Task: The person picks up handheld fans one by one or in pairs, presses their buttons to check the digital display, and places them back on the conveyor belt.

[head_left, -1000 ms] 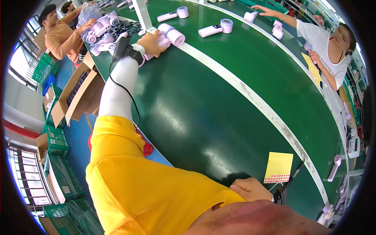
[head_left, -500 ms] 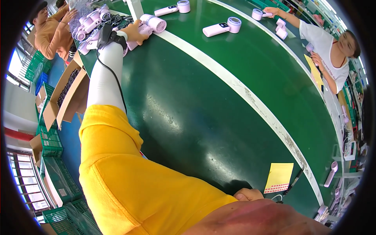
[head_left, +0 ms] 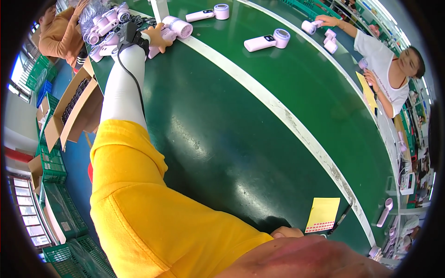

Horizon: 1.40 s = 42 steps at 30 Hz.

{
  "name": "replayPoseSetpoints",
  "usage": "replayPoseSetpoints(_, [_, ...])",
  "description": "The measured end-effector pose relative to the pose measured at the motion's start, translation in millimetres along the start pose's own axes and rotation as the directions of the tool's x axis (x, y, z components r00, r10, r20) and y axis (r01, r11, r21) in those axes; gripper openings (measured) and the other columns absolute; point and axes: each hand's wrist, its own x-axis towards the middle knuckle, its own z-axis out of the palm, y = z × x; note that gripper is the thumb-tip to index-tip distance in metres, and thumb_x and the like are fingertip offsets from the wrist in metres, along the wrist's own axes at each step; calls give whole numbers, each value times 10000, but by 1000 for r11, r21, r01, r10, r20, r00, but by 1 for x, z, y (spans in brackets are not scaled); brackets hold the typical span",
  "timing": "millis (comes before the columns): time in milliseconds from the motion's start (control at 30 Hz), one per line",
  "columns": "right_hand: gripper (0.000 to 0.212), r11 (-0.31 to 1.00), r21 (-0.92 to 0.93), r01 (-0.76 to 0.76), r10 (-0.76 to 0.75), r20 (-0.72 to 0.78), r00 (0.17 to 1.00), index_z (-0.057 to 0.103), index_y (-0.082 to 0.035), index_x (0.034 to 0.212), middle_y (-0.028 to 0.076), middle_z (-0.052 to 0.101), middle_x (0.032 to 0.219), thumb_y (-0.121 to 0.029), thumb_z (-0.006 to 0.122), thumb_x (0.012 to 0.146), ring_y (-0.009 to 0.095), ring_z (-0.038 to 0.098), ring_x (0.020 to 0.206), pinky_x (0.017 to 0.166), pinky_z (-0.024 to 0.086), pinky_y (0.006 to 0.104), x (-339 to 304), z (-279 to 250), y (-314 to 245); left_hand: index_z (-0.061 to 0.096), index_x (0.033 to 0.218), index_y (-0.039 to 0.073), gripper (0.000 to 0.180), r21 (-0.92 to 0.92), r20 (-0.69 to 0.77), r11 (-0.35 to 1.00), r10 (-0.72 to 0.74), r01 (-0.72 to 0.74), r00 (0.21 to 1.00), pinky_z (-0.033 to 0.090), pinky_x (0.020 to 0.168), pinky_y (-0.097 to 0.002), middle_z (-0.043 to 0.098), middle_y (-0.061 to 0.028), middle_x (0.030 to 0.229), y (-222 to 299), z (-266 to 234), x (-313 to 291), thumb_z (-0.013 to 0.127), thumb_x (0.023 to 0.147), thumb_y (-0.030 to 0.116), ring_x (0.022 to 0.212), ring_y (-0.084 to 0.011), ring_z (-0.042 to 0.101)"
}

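Observation:
My left hand (head_left: 160, 39) reaches across to the far left, its fingers curled over a pale pink handheld fan (head_left: 168, 34) at the edge of a pile. Part of that fan is hidden under the hand. Another pink fan (head_left: 181, 28) lies just beyond it, its round ribbed head towards the right. My right hand (head_left: 286, 232) rests low at the table's near side, close to my body. Its fingers look curled in; whatever they may hold is hidden. Beside it lie a yellow sheet (head_left: 322, 215) with red-and-white labels and a black pen (head_left: 340, 217).
Two pink fans (head_left: 262, 43) lie apart on the green table (head_left: 222, 134), which a white strip (head_left: 278, 106) crosses. Black cords (head_left: 139, 21) lie among the piled fans. An open carton (head_left: 76, 109) and green crates (head_left: 65, 215) stand at left. A co-worker (head_left: 384, 65) handles fans opposite.
The view has shifted slightly. My left hand stays at the fan pile, its fingers still over a fan. The co-worker opposite has tilted the fan under their outstretched hand.

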Motion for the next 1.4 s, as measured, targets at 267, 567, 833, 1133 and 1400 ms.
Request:
replayPoseSetpoints(267, [165, 995, 77, -64, 66, -18, 998, 569, -37, 796, 84, 570, 662, -170, 501, 864, 209, 562, 578, 523, 423, 271, -6, 7, 7, 510, 947, 27, 290, -20, -902, 652, 315, -758, 295, 428, 715, -412, 546, -180, 867, 91, 14, -71, 583, 705, 168, 820, -318, 536])
replayPoseSetpoints(567, [199, 973, -198, 118, -136, -79, 988, 538, -52, 757, 136, 557, 663, -220, 502, 856, 294, 552, 597, 512, 420, 327, 2, 14, 13, 467, 624, 24, 169, -448, -747, 13, 545, -894, 382, 377, 488, -391, 475, -153, 581, 251, 60, -246, 534, 754, 109, 536, -312, 481])
replayPoseSetpoints(833, [239, 754, -595, 278, -380, -50, 924, 464, -58, 673, 122, 529, 619, -234, 510, 829, 320, 523, 542, 457, 399, 376, -7, 32, 14, 444, 608, 5, 229, -635, -696, -210, 573, -744, 432, 367, 453, -350, 439, -135, 518, 346, 68, -364, 522, 790, 120, 447, -269, 419])
replayPoseSetpoints(1133, [229, 591, -705, 392, -591, -49, 805, 450, -56, 701, 111, 504, 589, -242, 519, 817, 308, 510, 535, 474, 395, 390, -11, 45, 25, 471, 611, 21, 244, -328, -674, -147, 729, -933, 122, 387, 499, -411, 520, -157, 598, 370, 78, -387, 482, 795, 181, 547, -341, 504])
replayPoseSetpoints(1400, [205, 561, -692, 453, -639, -15, 769, 454, -37, 725, 122, 519, 627, -212, 536, 792, 293, 534, 579, 503, 424, 380, -14, 43, 26, 503, 630, 25, 241, -461, -618, 47, 699, -886, 359, 380, 516, -424, 524, -154, 597, 363, 73, -376, 476, 800, 194, 555, -349, 502])
